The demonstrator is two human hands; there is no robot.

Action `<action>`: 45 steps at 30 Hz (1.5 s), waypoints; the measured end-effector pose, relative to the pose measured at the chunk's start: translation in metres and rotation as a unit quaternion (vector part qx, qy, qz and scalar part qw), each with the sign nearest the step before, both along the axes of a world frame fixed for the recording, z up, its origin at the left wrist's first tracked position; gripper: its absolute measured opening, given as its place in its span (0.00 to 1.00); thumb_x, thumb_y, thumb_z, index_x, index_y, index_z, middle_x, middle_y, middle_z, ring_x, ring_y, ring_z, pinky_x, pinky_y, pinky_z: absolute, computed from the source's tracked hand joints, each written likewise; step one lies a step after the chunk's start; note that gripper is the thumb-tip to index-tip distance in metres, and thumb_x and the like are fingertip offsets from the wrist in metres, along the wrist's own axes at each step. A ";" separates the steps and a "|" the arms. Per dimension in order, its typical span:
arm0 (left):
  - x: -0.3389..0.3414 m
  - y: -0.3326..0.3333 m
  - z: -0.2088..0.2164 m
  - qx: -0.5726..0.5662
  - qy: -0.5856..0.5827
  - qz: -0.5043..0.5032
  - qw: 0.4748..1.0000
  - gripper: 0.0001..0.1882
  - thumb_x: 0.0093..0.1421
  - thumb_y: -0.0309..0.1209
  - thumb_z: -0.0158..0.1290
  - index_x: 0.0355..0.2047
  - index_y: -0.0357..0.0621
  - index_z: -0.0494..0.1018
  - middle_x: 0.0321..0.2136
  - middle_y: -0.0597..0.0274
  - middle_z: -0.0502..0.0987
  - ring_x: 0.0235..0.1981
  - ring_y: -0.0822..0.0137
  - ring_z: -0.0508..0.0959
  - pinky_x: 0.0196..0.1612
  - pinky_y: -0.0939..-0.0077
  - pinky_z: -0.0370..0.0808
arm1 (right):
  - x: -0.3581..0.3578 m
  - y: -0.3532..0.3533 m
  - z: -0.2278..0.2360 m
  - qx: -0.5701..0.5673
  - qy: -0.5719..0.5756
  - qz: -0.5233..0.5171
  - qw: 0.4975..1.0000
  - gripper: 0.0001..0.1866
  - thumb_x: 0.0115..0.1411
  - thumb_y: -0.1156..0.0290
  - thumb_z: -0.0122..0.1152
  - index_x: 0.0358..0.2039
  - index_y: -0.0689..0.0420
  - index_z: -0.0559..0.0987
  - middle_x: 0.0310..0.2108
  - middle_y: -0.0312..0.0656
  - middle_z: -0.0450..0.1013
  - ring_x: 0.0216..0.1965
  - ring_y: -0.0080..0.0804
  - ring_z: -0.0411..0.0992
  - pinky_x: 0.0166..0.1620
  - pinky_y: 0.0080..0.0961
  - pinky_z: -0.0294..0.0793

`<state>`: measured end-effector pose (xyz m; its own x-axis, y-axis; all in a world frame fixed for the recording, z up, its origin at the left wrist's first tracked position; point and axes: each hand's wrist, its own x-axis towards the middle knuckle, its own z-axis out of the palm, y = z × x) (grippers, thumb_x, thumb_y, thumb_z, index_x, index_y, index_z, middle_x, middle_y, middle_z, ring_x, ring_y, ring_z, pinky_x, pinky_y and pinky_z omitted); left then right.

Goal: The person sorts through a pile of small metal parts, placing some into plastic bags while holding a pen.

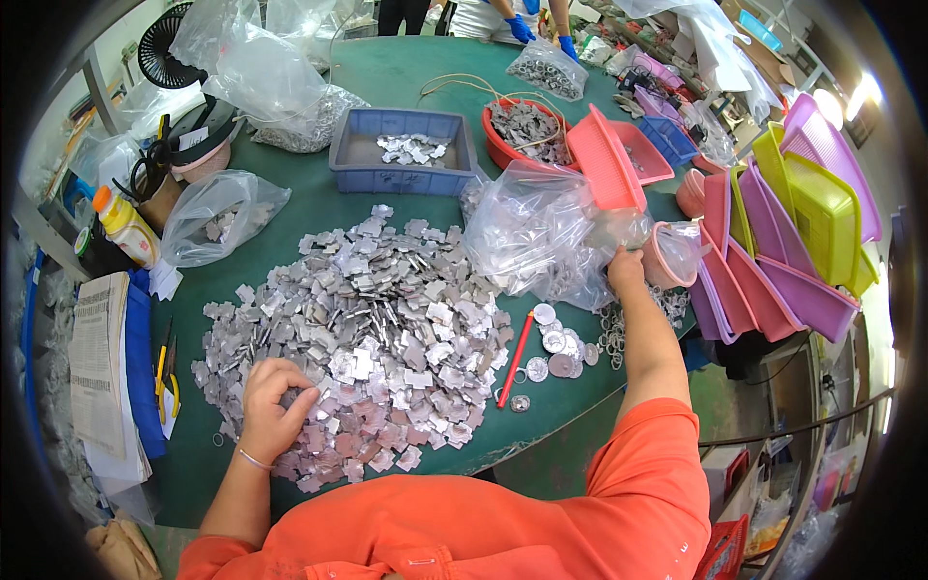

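Observation:
A wide heap of small flat silvery metal pieces [358, 338] covers the middle of the green table. At its near left edge rests my left hand [275, 398], fingers curled and thumb drawn in; whatever they may hold is hidden. My right arm stretches forward, and my right hand [625, 269] is closed beside a pink plastic cup [672, 253] and a large clear plastic bag [536, 227]. Clear plastic shows just beyond its fingertips; what they grip cannot be made out. Below that hand lie round metal discs [563, 346] and a red pen [515, 360].
A blue-grey tray [401, 181] holds more pieces. Behind the bag stand a red bowl [498, 135] and a pink basket [604, 159]. Stacked coloured baskets [773, 232] crowd the right edge. Papers [101, 367] and yellow-handled cutters [166, 382] lie left. A blue-gloved person [522, 29] works opposite.

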<state>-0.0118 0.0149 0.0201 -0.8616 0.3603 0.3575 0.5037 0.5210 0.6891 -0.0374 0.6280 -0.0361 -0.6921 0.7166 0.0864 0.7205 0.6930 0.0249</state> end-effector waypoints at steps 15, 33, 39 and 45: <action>0.000 -0.003 0.001 -0.001 -0.005 -0.004 1.000 0.06 0.43 0.26 0.59 0.21 0.43 0.73 0.27 0.61 0.72 0.32 0.59 0.70 0.38 0.70 0.65 | 0.011 -0.001 0.001 -0.023 0.097 0.052 0.994 0.23 0.48 0.67 0.59 0.44 0.60 0.67 0.40 0.61 0.66 0.41 0.58 0.69 0.46 0.39 0.70; 0.001 0.004 -0.004 -0.013 -0.031 -0.023 0.999 0.05 0.46 0.22 0.56 0.23 0.39 0.70 0.28 0.59 0.70 0.33 0.62 0.69 0.40 0.72 0.65 | 0.054 0.009 0.046 -0.523 0.544 -0.085 0.651 0.13 0.55 0.58 0.59 0.31 0.55 0.73 0.24 0.37 0.68 0.18 0.24 0.62 0.15 0.14 0.53; 0.001 0.003 -0.004 -0.015 -0.041 -0.010 0.999 0.05 0.46 0.22 0.56 0.23 0.39 0.70 0.28 0.59 0.70 0.33 0.62 0.69 0.40 0.72 0.65 | 0.030 -0.031 0.036 -0.053 -0.005 -0.008 0.999 0.15 0.51 0.58 0.60 0.37 0.51 0.79 0.40 0.47 0.75 0.45 0.44 0.72 0.46 0.38 0.71; 0.000 0.007 -0.004 -0.009 -0.046 -0.021 0.999 0.05 0.46 0.22 0.56 0.23 0.39 0.70 0.28 0.59 0.69 0.33 0.62 0.69 0.40 0.72 0.65 | 0.059 0.019 0.022 -0.320 0.260 -0.023 0.911 0.12 0.53 0.58 0.61 0.33 0.51 0.78 0.29 0.40 0.74 0.29 0.33 0.71 0.25 0.25 0.68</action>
